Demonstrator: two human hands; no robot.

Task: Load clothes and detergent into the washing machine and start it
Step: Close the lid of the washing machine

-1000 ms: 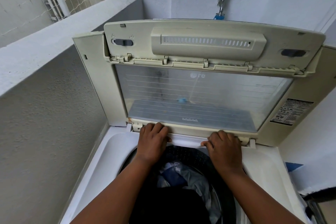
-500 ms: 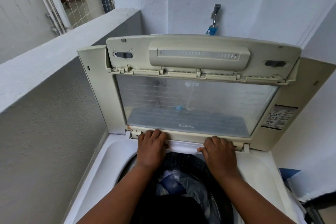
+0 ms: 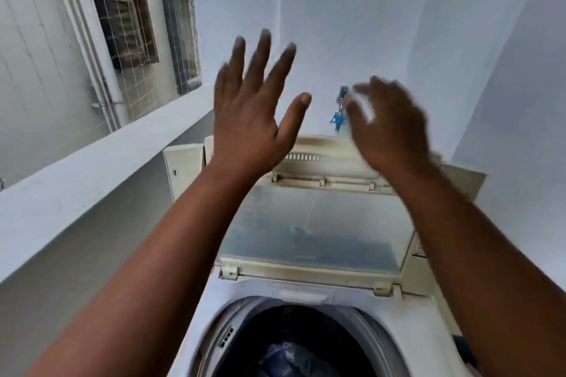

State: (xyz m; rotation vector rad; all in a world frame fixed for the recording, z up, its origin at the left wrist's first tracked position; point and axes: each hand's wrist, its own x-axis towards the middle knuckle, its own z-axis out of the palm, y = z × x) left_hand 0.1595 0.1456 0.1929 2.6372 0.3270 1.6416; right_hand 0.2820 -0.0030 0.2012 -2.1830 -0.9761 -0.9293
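Now both my hands up mid-frame, holding nothing. Left hand [image 3: 251,110] flat, fingers spread wide. Right hand [image 3: 389,125] blurred, fingers loosely curled, open. Washing machine [image 3: 428,327] at lower centre, hinged lid [image 3: 315,232] standing upright behind drum opening, cream plastic frame, cloudy clear panel. Clothes [image 3: 288,358] dark and blue, inside drum at bottom of frame. Tap [image 3: 340,107] on pale plastered wall above lid. Rough ledge [image 3: 92,168] at left.

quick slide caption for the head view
Both hands, left and right, raised empty above the open lid of a top-loading washer with clothes in the drum.
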